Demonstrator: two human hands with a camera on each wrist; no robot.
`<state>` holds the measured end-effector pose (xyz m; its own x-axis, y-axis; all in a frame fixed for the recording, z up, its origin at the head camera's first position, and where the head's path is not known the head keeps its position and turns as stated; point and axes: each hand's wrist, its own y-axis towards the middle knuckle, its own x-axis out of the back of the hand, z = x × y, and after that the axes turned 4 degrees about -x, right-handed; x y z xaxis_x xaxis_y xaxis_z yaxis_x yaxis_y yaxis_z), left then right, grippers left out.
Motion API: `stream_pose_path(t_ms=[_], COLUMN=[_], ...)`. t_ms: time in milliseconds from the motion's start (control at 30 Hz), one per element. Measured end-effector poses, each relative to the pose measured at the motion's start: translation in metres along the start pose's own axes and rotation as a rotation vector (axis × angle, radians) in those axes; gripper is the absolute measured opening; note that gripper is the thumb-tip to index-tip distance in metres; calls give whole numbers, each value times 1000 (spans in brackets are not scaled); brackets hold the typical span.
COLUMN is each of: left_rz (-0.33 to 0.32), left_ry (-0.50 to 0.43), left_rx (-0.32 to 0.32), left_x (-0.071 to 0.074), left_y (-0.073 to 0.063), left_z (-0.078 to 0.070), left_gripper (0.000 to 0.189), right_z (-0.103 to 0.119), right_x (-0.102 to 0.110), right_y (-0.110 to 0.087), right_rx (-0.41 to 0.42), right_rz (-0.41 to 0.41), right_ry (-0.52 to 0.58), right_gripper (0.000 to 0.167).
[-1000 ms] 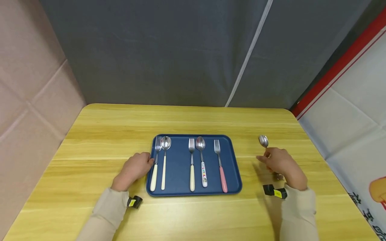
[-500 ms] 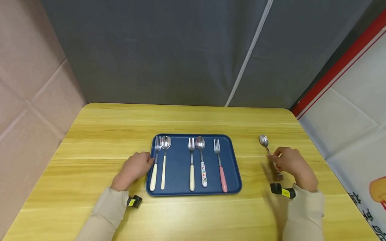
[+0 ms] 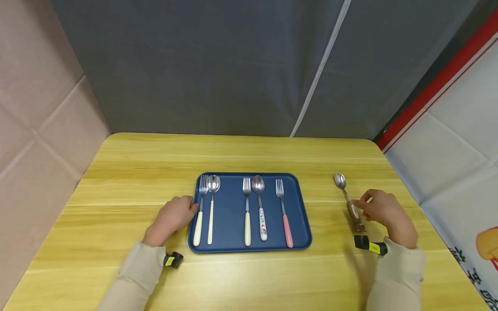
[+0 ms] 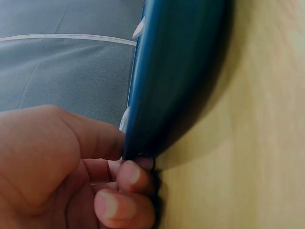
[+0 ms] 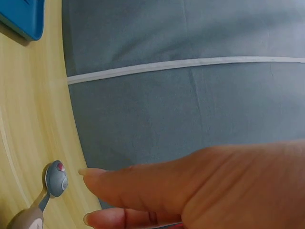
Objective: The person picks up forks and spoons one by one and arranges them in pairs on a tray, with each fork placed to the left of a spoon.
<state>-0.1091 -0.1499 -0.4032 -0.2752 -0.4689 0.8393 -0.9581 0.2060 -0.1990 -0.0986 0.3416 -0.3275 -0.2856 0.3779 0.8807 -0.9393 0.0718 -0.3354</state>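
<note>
My left hand point(image 3: 171, 220) pinches the left rim of a dark blue tray point(image 3: 229, 216); the left wrist view shows thumb and fingers at the tray's edge point(image 4: 143, 95). To the right of the tray, a spoon point(image 3: 339, 181) with a brown decorated handle point(image 3: 354, 214) lies on the table. My right hand point(image 3: 383, 211) hovers beside that handle. In the right wrist view, its thumb and finger point(image 5: 102, 218) stand apart, with the spoon point(image 5: 56, 179) outside them. Several forks and spoons lie on the tray, among them a pink-handled fork point(image 3: 287, 229).
A wooden table point(image 3: 136, 181) carries everything. Behind it hangs a grey curtain point(image 3: 194, 77) with a pale strip. Light padded walls flank the left and right sides. Black straps with yellow labels sit at both wrists.
My right hand has moved to the right, off the brown spoon handle, which now shows fully. The spoon, the tray and my left hand have stayed in place.
</note>
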Motion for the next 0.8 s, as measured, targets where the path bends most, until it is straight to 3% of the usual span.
stream_pose_path(t_ms=[367,800], left_rz=[-10,-22], left_ry=[4,18], left_rx=[-7,-23], left_x=[0,0], left_y=[-1,0], left_z=[1,0], left_gripper=[26,26], right_z=[-4,-11], right_x=[-4,-11], right_y=[6,16], right_rx=[-25,-31], right_rz=[83,132], right_ry=[10,-18], right_gripper=[41,29])
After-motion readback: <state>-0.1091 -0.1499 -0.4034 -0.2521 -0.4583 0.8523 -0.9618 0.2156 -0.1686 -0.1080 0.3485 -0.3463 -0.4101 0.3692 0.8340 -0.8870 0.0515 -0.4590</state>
